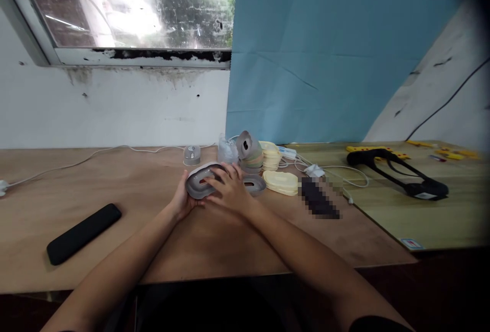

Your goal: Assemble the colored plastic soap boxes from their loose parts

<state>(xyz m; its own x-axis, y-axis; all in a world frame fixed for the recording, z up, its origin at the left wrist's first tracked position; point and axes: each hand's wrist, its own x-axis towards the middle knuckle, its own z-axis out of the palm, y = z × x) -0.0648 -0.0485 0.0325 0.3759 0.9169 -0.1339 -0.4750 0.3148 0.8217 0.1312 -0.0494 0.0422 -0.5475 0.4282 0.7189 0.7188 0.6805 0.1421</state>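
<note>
A grey plastic oval shell point(195, 187) with a wavy rim and a slot in its floor is held tilted above the table. My left hand point(182, 200) grips its left end from the side and below. Across its right end reaches my right hand point(230, 189), fingers apart over the inside and thumb near the lower rim, so part of the shell is hidden. Just right of that hand lies another grey slotted shell point(255, 184). Cream oval pieces point(281, 182) sit stacked beside it.
Behind stand a stack of grey and cream shells point(250, 156), more cream pieces point(270, 156), a clear plastic bag point(227, 150) and a small grey dome-shaped part point(192, 155). A black case point(84, 233) lies at left. White cables point(346, 168) and a black strap-like frame point(398, 176) lie at right.
</note>
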